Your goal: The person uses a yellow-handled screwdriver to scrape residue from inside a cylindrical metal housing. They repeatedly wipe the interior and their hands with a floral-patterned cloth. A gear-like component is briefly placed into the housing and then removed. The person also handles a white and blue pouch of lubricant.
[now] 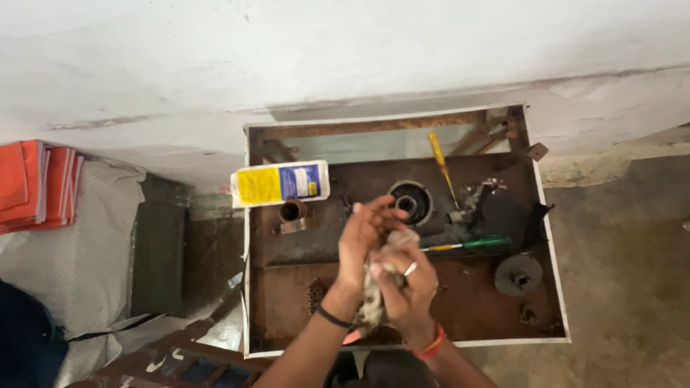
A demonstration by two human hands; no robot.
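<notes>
Hands met over the middle of a rusty brown metal tray with a white rim, both busy with one crumpled, grimy grey rag. The right hand, a silver ring on one finger and an orange band at the wrist, had its fingers curled tight round the rag, gripping it from the near side. The left hand, a black band at its wrist, lay against the top of the rag with its fingers loosely bent and spread, not closed into a fist; the fingertips pointed across toward the right. Whether anything sat inside the cloth, I could not tell.

Just beyond the hands stood a round dark metal part with a hollow centre. A green-handled screwdriver lay just right of the hands, its shaft pointing at them. A yellow-handled screwdriver lay further back, slanting. A dark pulley-like disc rested well to the right. A yellow, white and blue pouch lay across the tray's far left edge, with a short rusty tube just beside it. Orange folded cloths were stacked well away to the left.
</notes>
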